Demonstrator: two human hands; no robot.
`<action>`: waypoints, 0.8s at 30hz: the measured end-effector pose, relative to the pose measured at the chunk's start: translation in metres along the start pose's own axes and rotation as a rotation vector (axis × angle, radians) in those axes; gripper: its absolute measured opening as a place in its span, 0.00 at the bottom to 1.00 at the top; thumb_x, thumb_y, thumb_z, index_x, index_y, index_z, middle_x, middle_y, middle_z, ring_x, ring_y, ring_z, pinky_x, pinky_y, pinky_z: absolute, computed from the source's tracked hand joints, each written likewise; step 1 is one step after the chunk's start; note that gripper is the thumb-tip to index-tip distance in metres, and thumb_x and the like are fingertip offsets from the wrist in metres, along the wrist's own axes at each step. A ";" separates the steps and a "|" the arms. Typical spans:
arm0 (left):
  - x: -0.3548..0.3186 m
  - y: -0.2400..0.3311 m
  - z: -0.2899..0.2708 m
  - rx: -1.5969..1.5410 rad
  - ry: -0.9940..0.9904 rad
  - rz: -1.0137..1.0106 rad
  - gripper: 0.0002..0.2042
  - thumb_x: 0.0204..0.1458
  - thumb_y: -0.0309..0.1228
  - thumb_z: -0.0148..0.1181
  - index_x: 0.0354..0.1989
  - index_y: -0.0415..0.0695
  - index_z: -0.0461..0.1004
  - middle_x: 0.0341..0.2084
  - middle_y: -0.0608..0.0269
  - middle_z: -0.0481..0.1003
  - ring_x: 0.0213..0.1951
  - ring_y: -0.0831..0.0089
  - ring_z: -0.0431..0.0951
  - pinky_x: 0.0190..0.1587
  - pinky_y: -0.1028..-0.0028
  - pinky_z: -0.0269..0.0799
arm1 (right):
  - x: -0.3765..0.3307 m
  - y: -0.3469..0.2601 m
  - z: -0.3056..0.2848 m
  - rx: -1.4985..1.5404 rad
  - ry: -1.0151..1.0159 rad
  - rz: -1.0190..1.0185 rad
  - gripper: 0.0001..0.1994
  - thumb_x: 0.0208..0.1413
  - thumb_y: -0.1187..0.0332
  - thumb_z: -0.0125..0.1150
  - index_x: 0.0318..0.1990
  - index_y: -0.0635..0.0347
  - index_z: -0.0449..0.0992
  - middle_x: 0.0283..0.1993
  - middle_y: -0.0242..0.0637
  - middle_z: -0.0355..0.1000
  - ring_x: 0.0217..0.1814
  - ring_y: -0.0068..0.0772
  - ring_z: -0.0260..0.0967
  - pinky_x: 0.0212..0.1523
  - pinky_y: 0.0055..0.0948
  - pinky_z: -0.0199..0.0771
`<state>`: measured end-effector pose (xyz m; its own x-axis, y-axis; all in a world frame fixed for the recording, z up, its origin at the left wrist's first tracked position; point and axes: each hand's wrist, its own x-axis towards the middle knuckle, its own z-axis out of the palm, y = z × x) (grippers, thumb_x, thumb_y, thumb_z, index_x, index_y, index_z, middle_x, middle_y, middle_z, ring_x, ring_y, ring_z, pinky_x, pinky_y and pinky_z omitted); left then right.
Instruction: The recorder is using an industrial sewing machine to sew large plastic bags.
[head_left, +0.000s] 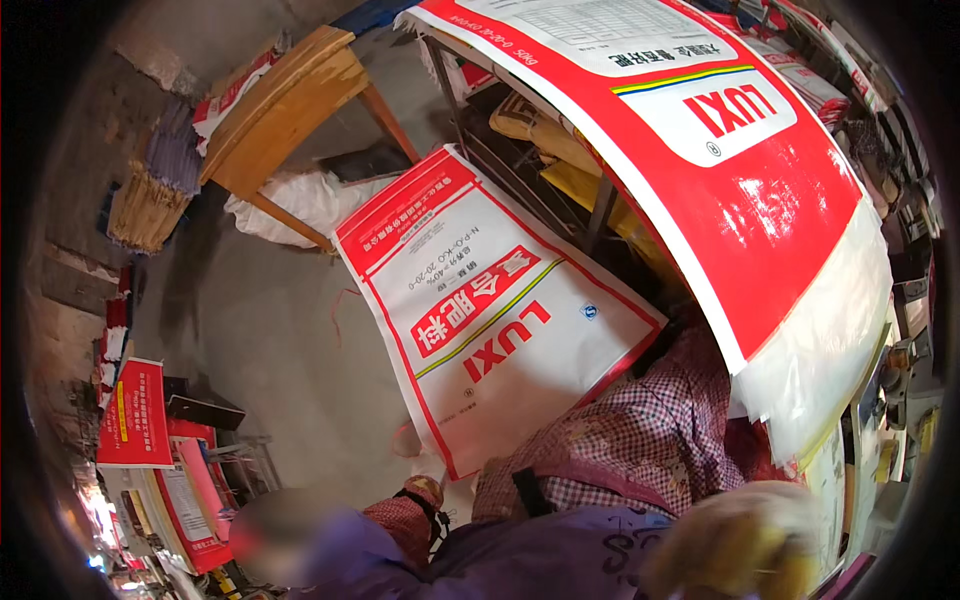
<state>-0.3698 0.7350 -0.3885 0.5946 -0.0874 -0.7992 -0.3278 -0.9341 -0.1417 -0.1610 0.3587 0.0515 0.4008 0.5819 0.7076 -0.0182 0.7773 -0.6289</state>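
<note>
A flat white-and-red printed sack (pixel 480 330) slants down from the table edge across my checked apron (pixel 630 430). At its lower left corner is my left hand (pixel 428 466), below a red patterned oversleeve. The little that shows of this hand appears closed on the sack's edge; most of its fingers are hidden. My right hand (pixel 740 545), in a pale yellowish glove, is smeared by motion at the lower right, below the sacks on the table. Its fingers cannot be made out. On the table lies a large red-and-white sack (pixel 740 210) with a pale, translucent end.
A wooden bench (pixel 285 105) stands at the far left, with a white bundle (pixel 300 207) beneath it. Bundled sacks (pixel 165 175) are stacked by the wall. Yellow folded sacks (pixel 580 180) sit under the table. More red sacks (pixel 135 415) hang at the left.
</note>
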 end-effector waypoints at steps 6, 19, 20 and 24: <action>-0.005 -0.004 -0.053 -0.074 -0.061 -0.222 0.13 0.49 0.34 0.47 0.37 0.44 0.76 0.37 0.60 0.75 0.44 0.61 0.73 0.45 0.66 0.68 | 0.025 -0.055 0.039 -0.177 0.322 0.091 0.11 0.47 0.63 0.63 0.38 0.46 0.70 0.34 0.33 0.65 0.30 0.23 0.66 0.34 0.25 0.73; 0.028 -0.050 -0.073 0.164 -0.228 -0.183 0.20 0.37 0.46 0.62 0.40 0.54 0.75 0.40 0.65 0.74 0.45 0.71 0.73 0.45 0.71 0.69 | -0.038 -0.087 0.055 -0.194 0.156 0.131 0.09 0.46 0.66 0.62 0.32 0.58 0.70 0.29 0.33 0.69 0.29 0.27 0.69 0.31 0.25 0.74; 0.030 -0.051 -0.076 -0.018 -0.297 -0.240 0.21 0.38 0.46 0.62 0.41 0.51 0.74 0.40 0.61 0.73 0.45 0.70 0.73 0.47 0.71 0.68 | -0.040 -0.093 0.052 -0.208 0.133 0.127 0.09 0.46 0.66 0.61 0.32 0.58 0.70 0.29 0.33 0.69 0.30 0.27 0.69 0.31 0.25 0.74; 0.028 -0.042 -0.137 -0.806 0.595 -0.570 0.24 0.42 0.39 0.58 0.46 0.39 0.65 0.42 0.47 0.68 0.44 0.56 0.71 0.45 0.64 0.68 | -0.057 -0.113 0.043 -0.303 0.109 0.112 0.08 0.47 0.66 0.59 0.32 0.58 0.71 0.30 0.34 0.69 0.31 0.29 0.70 0.32 0.25 0.74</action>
<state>-0.2387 0.7248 -0.3253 0.8279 0.4694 -0.3070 0.5369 -0.8215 0.1919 -0.2210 0.2475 0.0956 0.5074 0.6183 0.6002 0.1987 0.5938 -0.7797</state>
